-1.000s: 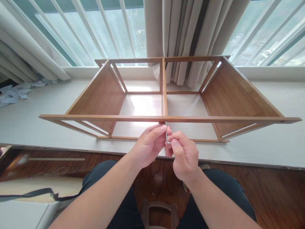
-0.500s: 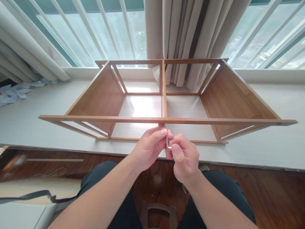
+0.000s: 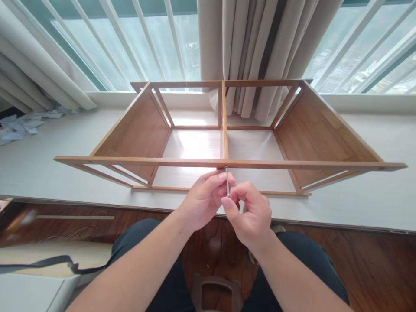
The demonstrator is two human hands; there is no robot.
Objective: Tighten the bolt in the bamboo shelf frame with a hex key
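A wooden frame (image 3: 182, 162) with a centre divider and two solid end panels stands on a pale ledge. At the middle of its near rail, a metal hex key (image 3: 227, 184) points toward me, its far tip against the rail's front edge. My left hand (image 3: 204, 197) pinches the key's long shaft between thumb and fingers close to the rail. Curled at the key's near end, my right hand (image 3: 251, 212) has its thumb against the bend. The short arm is foreshortened or hidden by the thumb. Any screw head at the tip is too small to make out.
The pale ledge (image 3: 367, 195) runs below a barred window and curtains (image 3: 250, 47). White paper scraps (image 3: 21, 128) lie at the far left. Below are a dark wooden floor (image 3: 373, 264), a brown stool (image 3: 217, 281) between my knees and a black strap (image 3: 48, 262).
The hex key has turned about its long shaft, so its short arm no longer points right. My right thumb has shifted left over the bend. My left hand stays nearly still.
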